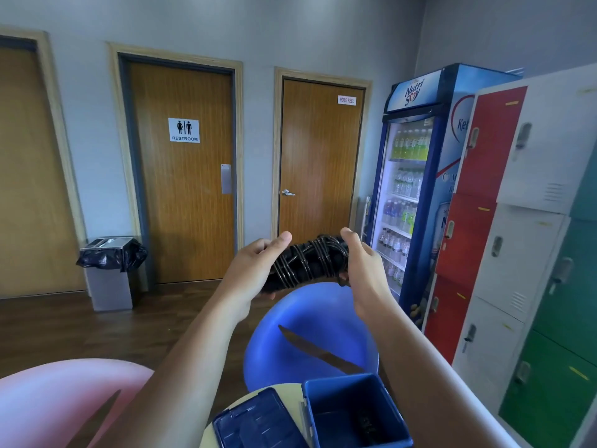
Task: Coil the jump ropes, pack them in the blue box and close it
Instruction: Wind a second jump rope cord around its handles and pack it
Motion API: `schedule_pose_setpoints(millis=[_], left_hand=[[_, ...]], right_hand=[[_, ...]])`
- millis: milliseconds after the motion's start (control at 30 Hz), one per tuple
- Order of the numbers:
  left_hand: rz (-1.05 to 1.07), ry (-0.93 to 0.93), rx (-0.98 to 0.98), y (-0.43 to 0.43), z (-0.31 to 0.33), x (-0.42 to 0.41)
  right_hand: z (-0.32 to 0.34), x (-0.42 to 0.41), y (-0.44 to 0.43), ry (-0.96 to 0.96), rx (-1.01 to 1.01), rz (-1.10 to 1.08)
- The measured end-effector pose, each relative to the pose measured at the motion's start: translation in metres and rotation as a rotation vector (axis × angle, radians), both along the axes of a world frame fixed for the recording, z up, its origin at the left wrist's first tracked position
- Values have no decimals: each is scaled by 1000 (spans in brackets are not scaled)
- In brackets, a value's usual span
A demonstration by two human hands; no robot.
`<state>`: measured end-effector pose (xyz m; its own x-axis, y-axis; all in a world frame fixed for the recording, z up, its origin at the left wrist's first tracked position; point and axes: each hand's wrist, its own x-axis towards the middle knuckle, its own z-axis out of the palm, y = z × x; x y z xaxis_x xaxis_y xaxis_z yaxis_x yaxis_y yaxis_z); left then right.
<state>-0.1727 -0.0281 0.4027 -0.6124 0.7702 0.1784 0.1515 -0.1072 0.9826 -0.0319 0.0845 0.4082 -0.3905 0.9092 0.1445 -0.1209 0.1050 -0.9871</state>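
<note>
A black jump rope (308, 261), its cord wound tightly around the handles into a bundle, is held up in front of me at chest height. My left hand (253, 268) grips the bundle's left end, thumb on top. My right hand (360, 266) grips its right end. Below, the blue box (350, 412) stands open on a small round table (240, 405), with something dark lying at its bottom. The box's blue lid (258, 421) lies flat beside it on the left.
A blue round chair (310, 334) stands beyond the table and a pink chair (58, 402) at lower left. Coloured lockers (517, 237) and a drinks fridge (416, 176) line the right wall. A bin (111, 270) stands by the restroom door.
</note>
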Motion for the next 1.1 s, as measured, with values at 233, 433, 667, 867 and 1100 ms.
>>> schedule_pose_setpoints(millis=[233,433,667,867,1100], left_hand=[[120,120,0,8,3,-10],[134,-23,74,8,-4,-24],[57,-73,61,-7,-9,-40],[-47,-363,75,-12,-19,-47],[-175,-659,199,2,-65,-48]], right_hand=[[5,-7,2,-25,9,97],[-5,-21,-12,111,60,-13],[-22,-47,-16,118,106,-12],[-38,-53,-20,188,-63,-113],[-67,-53,-17,210,-226,-244]])
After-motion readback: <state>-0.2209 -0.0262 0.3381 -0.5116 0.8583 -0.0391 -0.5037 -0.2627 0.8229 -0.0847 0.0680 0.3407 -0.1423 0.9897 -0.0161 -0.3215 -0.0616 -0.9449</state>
